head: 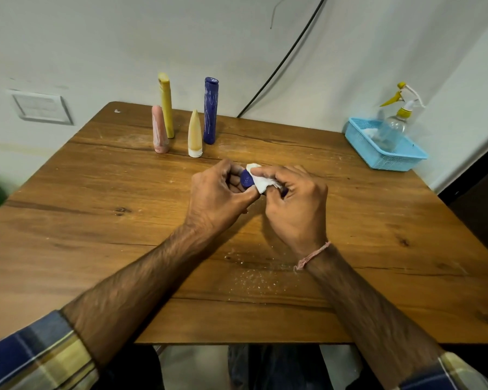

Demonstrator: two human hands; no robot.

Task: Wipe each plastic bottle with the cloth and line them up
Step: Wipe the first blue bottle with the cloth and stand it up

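Plaid sleeves (40, 361), L hand (217, 190) grips blue bottle (246, 179), R hand (293, 201) pinches cloth (261, 181) on it, writing unreadable

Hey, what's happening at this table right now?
A person is wiping a small blue bottle with a white cloth. The left hand grips the bottle while the right hand holds the cloth against it. At the back of the table stand a pink bottle, a yellow bottle, a cream bottle and a tall blue bottle. A spray bottle sits in a basket on the right.
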